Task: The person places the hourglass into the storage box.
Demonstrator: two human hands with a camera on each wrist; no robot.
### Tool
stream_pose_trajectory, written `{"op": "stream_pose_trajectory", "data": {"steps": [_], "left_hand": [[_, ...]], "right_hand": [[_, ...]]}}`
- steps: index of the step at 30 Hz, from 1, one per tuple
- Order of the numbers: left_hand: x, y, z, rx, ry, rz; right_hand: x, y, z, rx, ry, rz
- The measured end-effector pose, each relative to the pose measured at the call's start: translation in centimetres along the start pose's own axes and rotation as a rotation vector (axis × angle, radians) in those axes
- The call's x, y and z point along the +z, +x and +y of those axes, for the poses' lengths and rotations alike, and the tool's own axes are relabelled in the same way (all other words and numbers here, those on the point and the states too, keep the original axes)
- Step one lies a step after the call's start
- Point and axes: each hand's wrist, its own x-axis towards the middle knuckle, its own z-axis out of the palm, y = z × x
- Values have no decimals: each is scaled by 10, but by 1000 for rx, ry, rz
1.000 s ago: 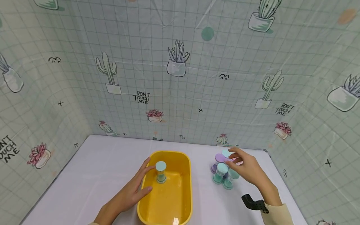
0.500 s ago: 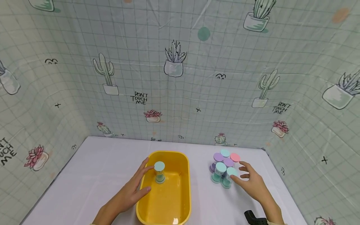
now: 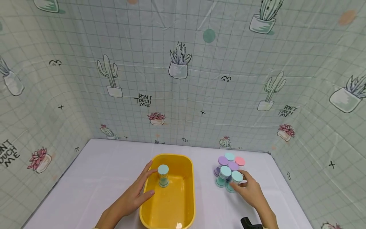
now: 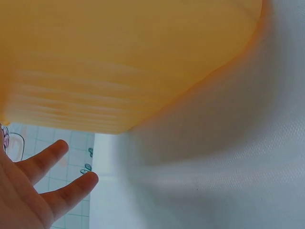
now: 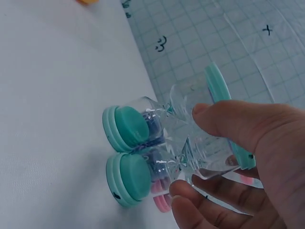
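Note:
A sand timer with teal ends [image 3: 236, 176] stands upright at the near right of a tight cluster. My right hand [image 3: 253, 190] grips its upper part between thumb and fingers, which the right wrist view shows around the clear body [image 5: 209, 150]. Touching it on the left is another teal sand timer [image 3: 225, 171]. Inside the yellow bin [image 3: 171, 206], one pale teal sand timer [image 3: 163, 175] stands near the far left wall. Over the bin's left rim lies my left hand [image 3: 134, 192], fingers spread, index tip close beside that timer; whether they touch I cannot tell.
Behind the gripped timer stand purple-topped timers [image 3: 223, 161], a pink-topped one [image 3: 240, 161] and another teal-topped one [image 3: 229, 156]. A white cloth covers the table [image 3: 108, 168]. A patterned curtain [image 3: 183, 95] encloses the back and sides. Something black [image 3: 251, 223] sits at the right wrist.
From above the back of the cluster, my right hand has come nearer and down, then closed around the near-right teal sand timer. The left hand keeps its place at the bin.

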Motion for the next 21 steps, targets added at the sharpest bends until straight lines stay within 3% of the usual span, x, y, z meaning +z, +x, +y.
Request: {"op": "stream_pose_trajectory", "data": {"steps": [9, 21], "left_hand": [[0, -2, 1, -2, -4, 8], [-3, 0, 1, 7, 16, -7]], "right_hand": [[-1, 0, -5, -14, 9, 39], [-18, -9, -16, -3, -17, -8]]}}
